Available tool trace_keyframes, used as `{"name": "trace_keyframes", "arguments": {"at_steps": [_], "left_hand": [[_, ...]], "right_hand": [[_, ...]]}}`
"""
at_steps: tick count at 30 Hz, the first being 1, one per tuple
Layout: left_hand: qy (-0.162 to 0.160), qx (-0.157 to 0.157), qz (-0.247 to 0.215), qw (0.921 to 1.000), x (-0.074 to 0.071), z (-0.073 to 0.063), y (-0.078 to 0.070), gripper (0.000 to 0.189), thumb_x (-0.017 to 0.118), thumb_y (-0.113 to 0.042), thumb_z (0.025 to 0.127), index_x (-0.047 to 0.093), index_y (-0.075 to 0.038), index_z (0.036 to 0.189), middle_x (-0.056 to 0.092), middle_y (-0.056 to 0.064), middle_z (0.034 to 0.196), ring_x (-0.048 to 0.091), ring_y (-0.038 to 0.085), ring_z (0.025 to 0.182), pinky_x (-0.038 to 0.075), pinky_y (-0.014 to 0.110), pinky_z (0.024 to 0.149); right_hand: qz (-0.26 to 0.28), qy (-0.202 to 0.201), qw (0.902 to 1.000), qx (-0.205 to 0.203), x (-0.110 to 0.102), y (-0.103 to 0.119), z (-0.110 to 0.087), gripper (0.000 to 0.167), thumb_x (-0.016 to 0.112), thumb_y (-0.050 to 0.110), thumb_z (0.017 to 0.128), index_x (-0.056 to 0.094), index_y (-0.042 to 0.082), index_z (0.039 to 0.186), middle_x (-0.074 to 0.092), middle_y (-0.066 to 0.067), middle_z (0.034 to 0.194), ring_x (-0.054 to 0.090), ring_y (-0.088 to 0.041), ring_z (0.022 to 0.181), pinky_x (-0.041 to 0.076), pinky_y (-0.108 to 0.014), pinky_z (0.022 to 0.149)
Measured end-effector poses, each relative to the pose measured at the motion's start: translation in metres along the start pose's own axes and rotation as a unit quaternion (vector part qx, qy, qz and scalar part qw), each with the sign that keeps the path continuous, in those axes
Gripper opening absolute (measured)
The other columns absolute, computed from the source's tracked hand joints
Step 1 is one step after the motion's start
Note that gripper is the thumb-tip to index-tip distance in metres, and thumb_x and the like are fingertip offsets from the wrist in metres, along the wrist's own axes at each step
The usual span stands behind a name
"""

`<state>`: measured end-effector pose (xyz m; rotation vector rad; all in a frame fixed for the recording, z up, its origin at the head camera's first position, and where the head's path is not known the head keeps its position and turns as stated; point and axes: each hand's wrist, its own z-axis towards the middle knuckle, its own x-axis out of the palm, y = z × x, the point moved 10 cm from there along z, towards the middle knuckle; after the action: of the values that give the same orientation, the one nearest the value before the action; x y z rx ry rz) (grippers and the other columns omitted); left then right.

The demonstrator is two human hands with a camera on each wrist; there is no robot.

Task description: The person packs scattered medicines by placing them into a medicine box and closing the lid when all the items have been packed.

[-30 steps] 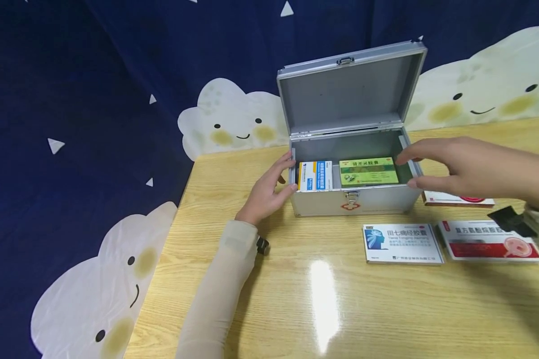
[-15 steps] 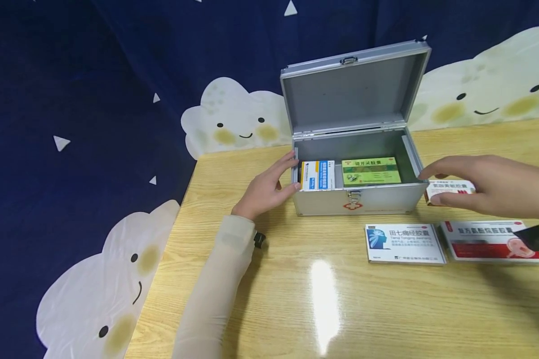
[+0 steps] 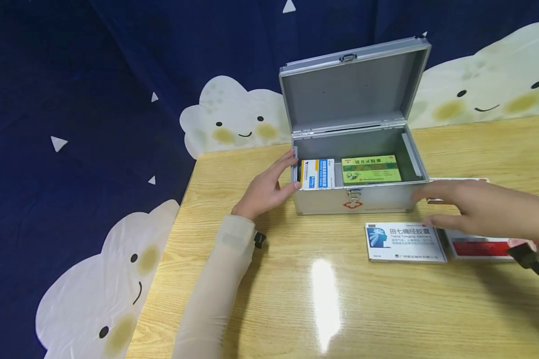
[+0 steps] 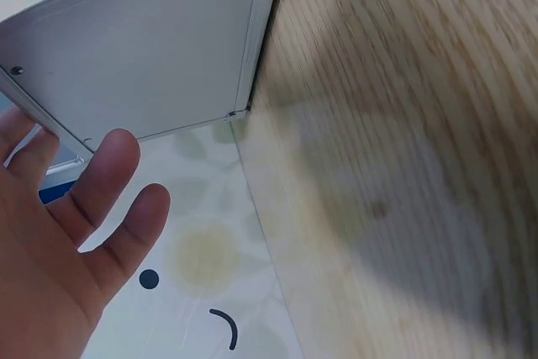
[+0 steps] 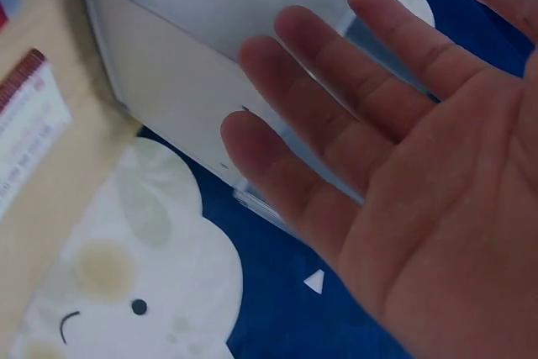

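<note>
An aluminium medicine case (image 3: 323,202) with a red cross stands on the table, its lid (image 3: 352,92) raised. Inside lie a white, blue and orange medicine box (image 3: 318,174) and a green medicine box (image 3: 371,169). My left hand (image 3: 266,192) rests at the case's left rim, fingers extended and thumb near the front corner. Off the right front corner hovers my right hand (image 3: 485,209); the right wrist view shows its palm bare and fingers spread. Below it are a white medicine box with a blue head picture (image 3: 406,243) and a partly covered red and white medicine box (image 3: 480,248).
Right of the case, mostly hidden behind my right hand, lies another white medicine box (image 5: 34,115). The wooden table (image 3: 274,299) runs back to a dark blue cloth (image 3: 130,45) with printed clouds. Its left edge is in view.
My right hand has come out from over the case's right rim, then down and forward toward the boxes on the table. My left hand stays at the left rim.
</note>
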<state>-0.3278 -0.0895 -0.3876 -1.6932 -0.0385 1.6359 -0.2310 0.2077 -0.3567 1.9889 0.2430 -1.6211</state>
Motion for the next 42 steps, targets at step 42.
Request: {"name": "trace_keyframes", "arguments": {"at_steps": [42], "left_hand": [[-0.017, 0.005, -0.049, 0.9986, 0.003, -0.002, 0.001, 0.064, 0.051, -0.049, 0.096, 0.036, -0.025, 0.153, 0.016, -0.024, 0.164, 0.044, 0.014, 0.058, 0.048, 0.027, 0.062]], "right_hand": [[-0.002, -0.044, 0.9959, -0.078, 0.071, 0.019, -0.002, 0.063, 0.089, 0.031, 0.066, 0.064, 0.016, 0.123, 0.063, -0.009, 0.129, 0.060, -0.031, 0.117, 0.051, -0.054, 0.093]]}}
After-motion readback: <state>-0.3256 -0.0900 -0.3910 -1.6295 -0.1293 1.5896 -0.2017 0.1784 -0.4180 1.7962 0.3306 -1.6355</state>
